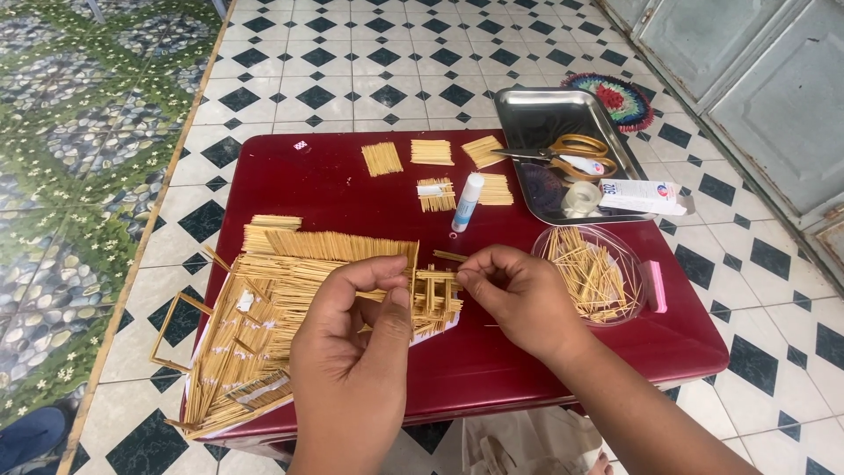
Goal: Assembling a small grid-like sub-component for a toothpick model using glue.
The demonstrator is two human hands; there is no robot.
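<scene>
Left hand (356, 330): grip grasping the stick model (290, 308) on the red surface (352, 193).
Right hand (519, 299): grip pinching one stick (450, 256) at the model's edge.
Bowl (637, 281): sticks, just right.

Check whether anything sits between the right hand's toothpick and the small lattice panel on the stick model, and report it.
Nothing visible does. The right hand pinches a toothpick whose tip already reaches the lattice panel. The left hand grips the stick model from the other side, its thumb beside the panel, not across the toothpick's path.
</scene>
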